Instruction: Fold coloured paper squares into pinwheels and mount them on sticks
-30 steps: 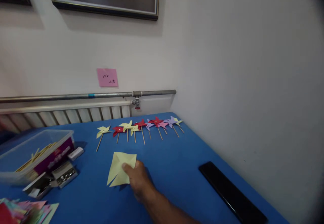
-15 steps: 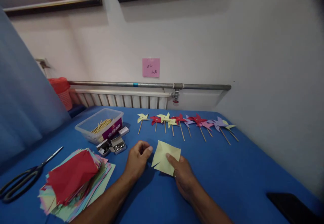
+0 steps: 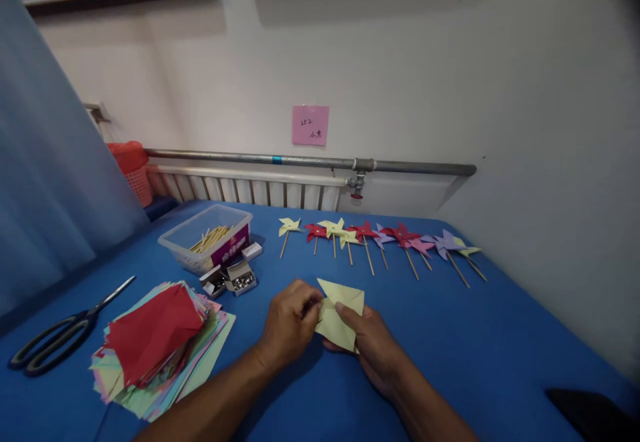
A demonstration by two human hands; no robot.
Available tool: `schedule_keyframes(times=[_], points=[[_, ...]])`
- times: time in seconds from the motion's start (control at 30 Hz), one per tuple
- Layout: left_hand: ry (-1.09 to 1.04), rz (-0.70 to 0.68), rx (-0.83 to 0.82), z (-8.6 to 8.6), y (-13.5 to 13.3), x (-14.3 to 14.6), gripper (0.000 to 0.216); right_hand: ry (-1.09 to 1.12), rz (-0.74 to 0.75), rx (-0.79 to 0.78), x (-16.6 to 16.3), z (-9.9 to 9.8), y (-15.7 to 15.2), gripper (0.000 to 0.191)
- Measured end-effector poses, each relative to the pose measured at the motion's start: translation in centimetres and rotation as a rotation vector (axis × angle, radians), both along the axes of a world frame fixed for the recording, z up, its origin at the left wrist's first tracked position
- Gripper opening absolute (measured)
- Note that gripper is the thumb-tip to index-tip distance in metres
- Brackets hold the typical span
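Note scissors (image 3: 95, 310) at nine o'clock from the yellow sheet (image 3: 334, 329), with a paper stack (image 3: 155, 329) between. Note open boxes (image 3: 243, 278) of metal pieces at ten. Left hand (image 3: 290, 322) at nine: fingers pinched on the left edge. Sheet between both hands, over the blue counter (image 3: 440, 335). Right hand (image 3: 377, 349) at four: thumb above, fingers beneath, gripping. Pinwheels (image 3: 401, 234) from eleven to two. Apparent step: bending a left corner inward. Next move: likely calls for pinning that fold under the right thumb.

Bare they were, left hand (image 3: 290, 319) and right hand (image 3: 374, 343) alike, bare through the wrists (image 3: 261, 359) too, and there the forearms (image 3: 217, 392), uncovered as well, widened out smoothly!
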State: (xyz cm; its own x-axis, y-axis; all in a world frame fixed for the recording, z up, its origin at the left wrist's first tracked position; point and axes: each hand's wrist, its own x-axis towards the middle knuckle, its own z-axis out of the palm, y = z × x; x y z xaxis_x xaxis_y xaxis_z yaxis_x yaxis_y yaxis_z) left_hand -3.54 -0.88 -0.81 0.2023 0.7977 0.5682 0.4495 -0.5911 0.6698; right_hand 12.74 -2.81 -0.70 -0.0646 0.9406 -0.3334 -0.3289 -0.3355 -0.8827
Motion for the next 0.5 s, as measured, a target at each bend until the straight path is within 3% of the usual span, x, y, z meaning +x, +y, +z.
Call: schedule_keyframes(times=[0.23,0.5], points=[[0.119,-0.141,0.063,0.36,0.08,-0.70,0.016,0.013,0.014,0.029,-0.25,0.20,0.03,0.034],[0.188,-0.176,0.029,0.07,0.31,-0.85,0.019,0.047,0.029,0.059,-0.07,-0.10,0.12,0.042]])
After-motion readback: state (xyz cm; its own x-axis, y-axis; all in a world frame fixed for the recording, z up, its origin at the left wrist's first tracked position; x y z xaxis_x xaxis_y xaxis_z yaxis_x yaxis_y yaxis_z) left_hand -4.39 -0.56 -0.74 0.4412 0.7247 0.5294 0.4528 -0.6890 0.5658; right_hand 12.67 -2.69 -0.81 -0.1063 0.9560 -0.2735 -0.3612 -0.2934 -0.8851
